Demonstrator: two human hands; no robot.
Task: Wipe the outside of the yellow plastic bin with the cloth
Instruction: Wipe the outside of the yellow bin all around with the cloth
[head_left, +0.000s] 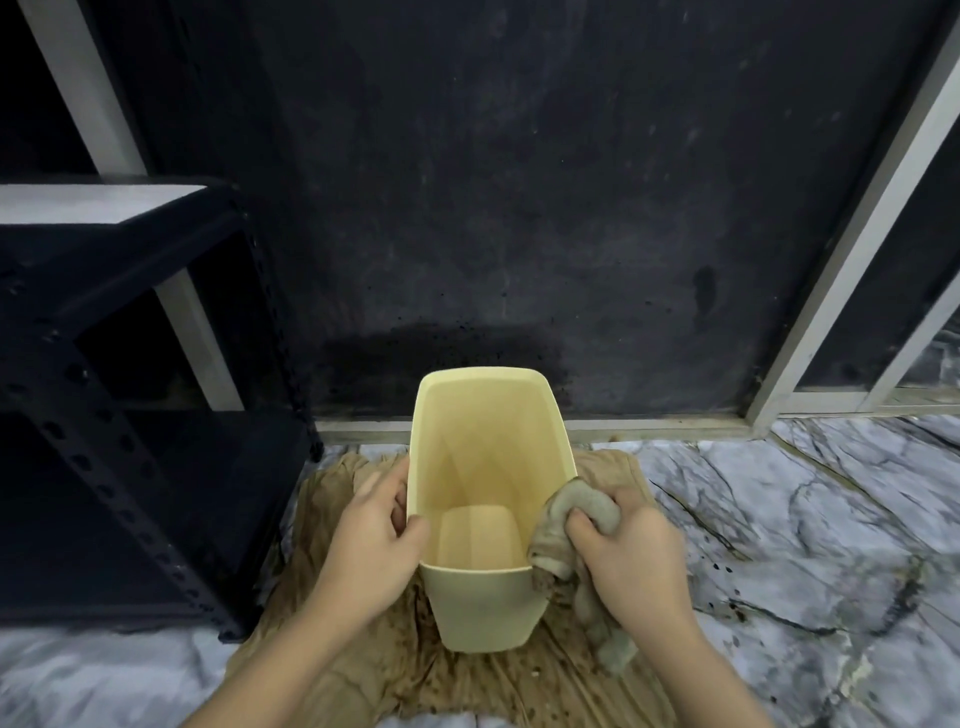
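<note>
Left hand (371, 540) grips yellow bin's (480, 608) rim; right hand (626, 556) fingers clutch cloth (563, 525) against its side.

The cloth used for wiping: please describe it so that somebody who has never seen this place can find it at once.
Find the yellow bin standing open on the brown mat before the dark wall. The cloth is the bunched grey-beige rag against the bin's right side, gripped by the right hand. Unlike the flat mat, it is crumpled, with a tail hanging down.
</note>
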